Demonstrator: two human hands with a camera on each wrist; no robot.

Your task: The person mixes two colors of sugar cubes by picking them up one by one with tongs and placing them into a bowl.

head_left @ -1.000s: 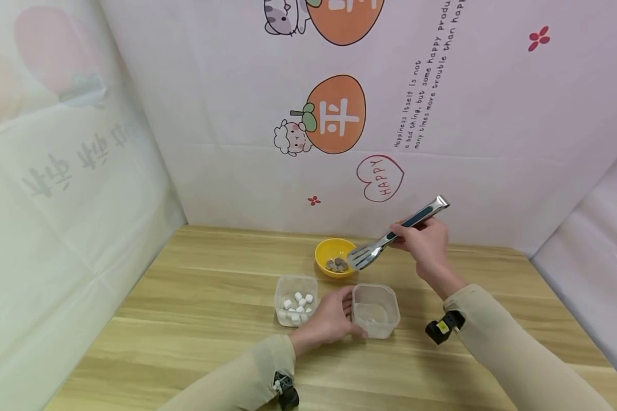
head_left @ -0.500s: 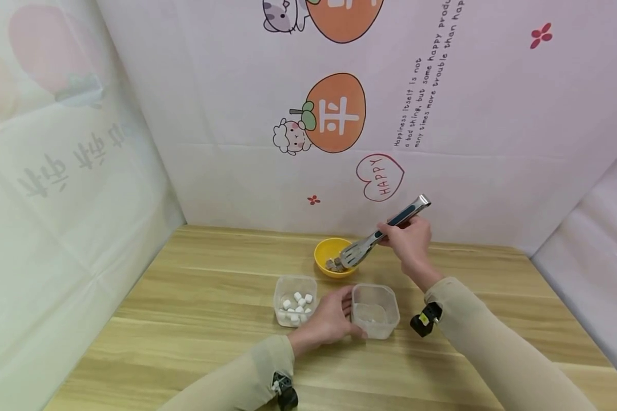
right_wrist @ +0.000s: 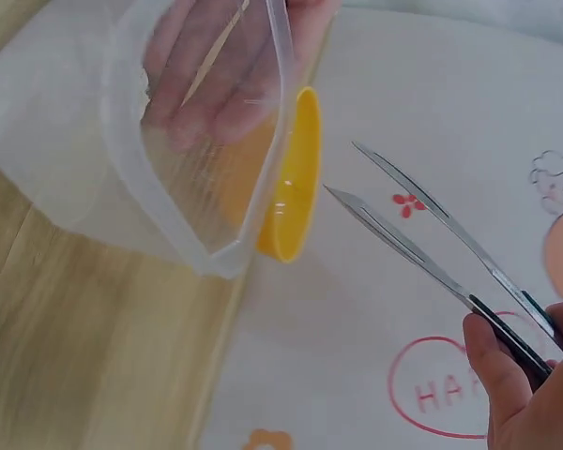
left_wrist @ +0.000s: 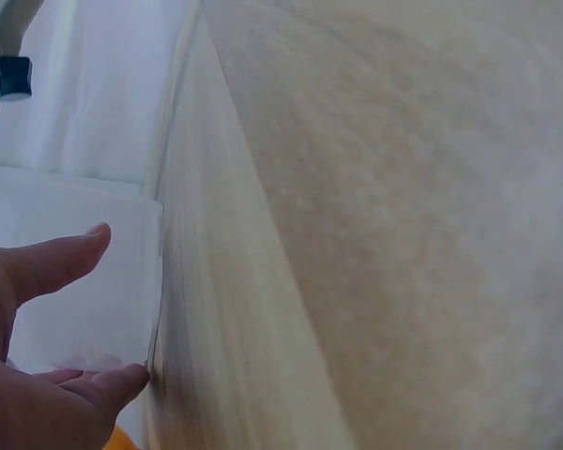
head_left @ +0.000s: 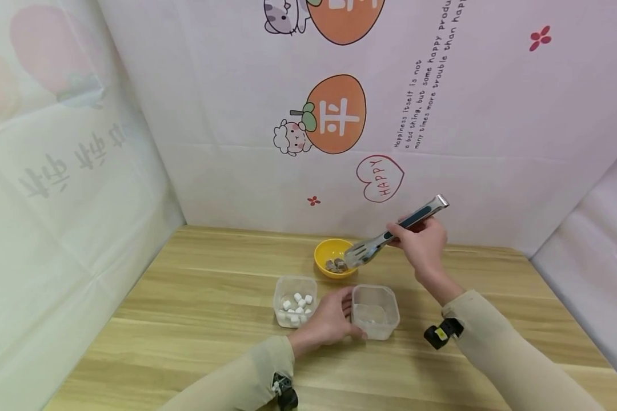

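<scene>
My right hand [head_left: 425,242] grips metal tongs [head_left: 416,217] with dark handle inlays. Their slotted tips are over the right rim of a small yellow bowl [head_left: 324,251]. In the right wrist view the tongs [right_wrist: 422,253] stand apart at the tips, with nothing between them. Several grey-brown chunks [head_left: 336,265] lie in the bowl. My left hand [head_left: 329,321] holds a clear square plastic container [head_left: 388,322] on the table, thumb at its front and fingers along its left side. The left wrist view shows the thumb and fingers against the container [left_wrist: 84,319].
A second clear container [head_left: 283,285] with several small white cubes stands just left of my left hand. The wooden table [head_left: 200,319] meets a printed white backdrop [head_left: 236,182] close behind the bowl. White cloth walls [head_left: 82,240] flank both sides.
The tongs moved left and dipped to the chunks half a second ago, then came back up and right with my right hand. My left hand and the containers stayed put.
</scene>
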